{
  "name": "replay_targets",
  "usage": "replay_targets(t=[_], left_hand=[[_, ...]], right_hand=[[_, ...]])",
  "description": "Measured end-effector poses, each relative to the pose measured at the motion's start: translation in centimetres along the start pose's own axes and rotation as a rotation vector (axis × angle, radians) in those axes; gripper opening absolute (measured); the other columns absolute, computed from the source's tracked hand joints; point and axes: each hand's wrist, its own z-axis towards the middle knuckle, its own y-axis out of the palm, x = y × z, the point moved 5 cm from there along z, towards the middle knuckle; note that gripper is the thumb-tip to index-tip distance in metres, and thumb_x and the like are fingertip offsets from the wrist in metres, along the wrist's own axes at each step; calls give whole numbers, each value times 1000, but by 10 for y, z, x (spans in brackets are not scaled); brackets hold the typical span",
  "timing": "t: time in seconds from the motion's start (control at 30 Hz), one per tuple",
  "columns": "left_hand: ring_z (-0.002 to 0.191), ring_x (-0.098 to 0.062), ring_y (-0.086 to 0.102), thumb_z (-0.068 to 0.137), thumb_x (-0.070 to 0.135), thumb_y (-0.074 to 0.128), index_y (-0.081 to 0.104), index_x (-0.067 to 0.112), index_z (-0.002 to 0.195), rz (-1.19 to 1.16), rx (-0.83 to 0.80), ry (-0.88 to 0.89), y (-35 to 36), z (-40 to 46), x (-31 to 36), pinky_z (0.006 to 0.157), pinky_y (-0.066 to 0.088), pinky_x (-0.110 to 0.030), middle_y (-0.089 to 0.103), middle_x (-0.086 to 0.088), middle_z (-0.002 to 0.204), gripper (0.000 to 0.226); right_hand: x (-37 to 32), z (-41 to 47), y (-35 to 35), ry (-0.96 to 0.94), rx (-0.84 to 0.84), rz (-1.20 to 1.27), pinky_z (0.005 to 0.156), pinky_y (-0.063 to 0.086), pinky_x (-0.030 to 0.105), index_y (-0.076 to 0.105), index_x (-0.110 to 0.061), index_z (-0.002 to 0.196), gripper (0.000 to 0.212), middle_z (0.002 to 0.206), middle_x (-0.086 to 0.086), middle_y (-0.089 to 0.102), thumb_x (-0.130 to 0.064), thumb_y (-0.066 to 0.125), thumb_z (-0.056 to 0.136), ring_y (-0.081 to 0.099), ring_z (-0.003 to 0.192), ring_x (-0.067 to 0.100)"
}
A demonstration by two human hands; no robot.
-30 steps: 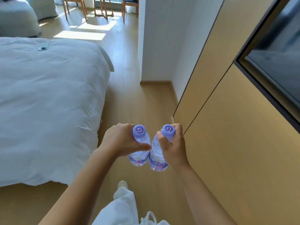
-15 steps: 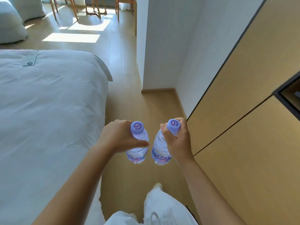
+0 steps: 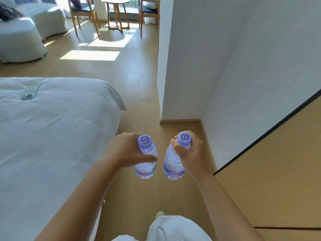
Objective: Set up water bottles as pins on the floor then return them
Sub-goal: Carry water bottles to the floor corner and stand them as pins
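Two water bottles held upright above the wooden floor (image 3: 132,105), side by side, near each other but apart. Left hand (image 3: 125,153) wrapped around the neck and shoulder of the left bottle (image 3: 145,164), thumb across its front, grip closed on it just under the purple cap (image 3: 144,141). Right hand (image 3: 192,153) curled around the neck of the right bottle (image 3: 172,166), grip closed on it too, its purple cap (image 3: 184,138) poking up between thumb and fingers. Both bottles clear, with a purple-and-blue label low on the body, hanging over the floor strip just right of the bed (image 3: 52,136). On the bed, far from the bottles toward its left side, a phone (image 3: 31,92) lying flat on the white duvet. Right of the bottles, a tan cabinet front (image 3: 278,171) and a white wall (image 3: 243,75). Beyond the bed, two wooden chairs (image 3: 83,13) flanking a small round table (image 3: 116,13), with sunlit patches on the floor. Below the bottles, a leg in white trousers (image 3: 175,228).
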Motion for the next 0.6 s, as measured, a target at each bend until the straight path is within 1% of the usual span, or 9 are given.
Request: replay_targets(t=[0.07, 0.1, 0.17, 0.23, 0.27, 0.4, 0.5, 0.53, 0.6], left_hand=[[74, -17, 62, 49, 61, 60, 64, 25, 76, -10, 29, -4, -12, 37, 0, 67, 53, -32, 66, 6, 71, 45], [73, -17, 61, 49, 61, 60, 65, 25, 77, -9, 37, -9, -17, 53, 0, 66, 52, -31, 66, 6, 71, 46], [71, -16, 61, 49, 63, 60, 65, 24, 79, -3, 59, -10, -25, 84, -4, 63, 50, -30, 66, 6, 70, 49], [69, -18, 60, 50, 65, 59, 65, 22, 77, 14, 78, -3, -33, 116, -9, 61, 50, -31, 66, 4, 68, 52], [69, -18, 60, 50, 67, 58, 65, 22, 78, 17, 83, -2, -37, 132, -13, 62, 51, -32, 66, 4, 69, 53], [68, -14, 61, 51, 73, 57, 65, 25, 80, -4, 105, 10, -53, 196, -33, 64, 55, -33, 67, 7, 71, 57], [64, -8, 58, 57, 69, 69, 64, 28, 77, -12, 57, 30, -66, 245, -52, 58, 50, -26, 63, 12, 67, 46], [62, -6, 57, 58, 66, 72, 62, 29, 75, -3, 44, 35, -72, 266, -60, 56, 47, -23, 61, 14, 64, 41], [61, -7, 56, 57, 65, 71, 62, 27, 74, 12, 31, 32, -88, 307, -75, 55, 46, -23, 60, 14, 62, 42]], right_hand=[[-2, 45, 4, -24, -40, -26, 59, 42, 13, 56, -4, 81, 16, 73, 8, 57, -15, 67, 85, 54, 71, 17], [-3, 64, 6, -27, -49, -28, 60, 42, 14, 56, -4, 81, 16, 73, 8, 57, -15, 67, 85, 54, 71, 19], [-1, 99, 13, -37, -64, -8, 62, 43, 21, 55, -1, 82, 18, 74, 13, 57, -14, 67, 85, 54, 72, 24], [2, 134, 23, -39, -85, 3, 61, 44, 24, 54, 1, 81, 19, 75, 18, 57, -13, 67, 85, 54, 73, 29], [5, 150, 29, -36, -91, 2, 61, 44, 25, 54, 1, 81, 19, 74, 18, 56, -13, 67, 85, 54, 71, 29], [18, 213, 53, -17, -88, 2, 60, 45, 24, 54, -5, 78, 18, 68, 5, 54, -15, 68, 84, 53, 66, 22], [26, 260, 75, -11, -86, 3, 57, 44, 17, 54, -9, 76, 18, 65, -2, 53, -16, 68, 84, 51, 61, 12], [27, 280, 84, -14, -79, 11, 57, 43, 15, 54, -7, 76, 18, 65, -1, 53, -14, 68, 84, 49, 60, 9], [27, 321, 104, -27, -60, 5, 58, 43, 17, 54, -3, 76, 19, 66, 6, 53, -11, 68, 83, 49, 61, 12]])
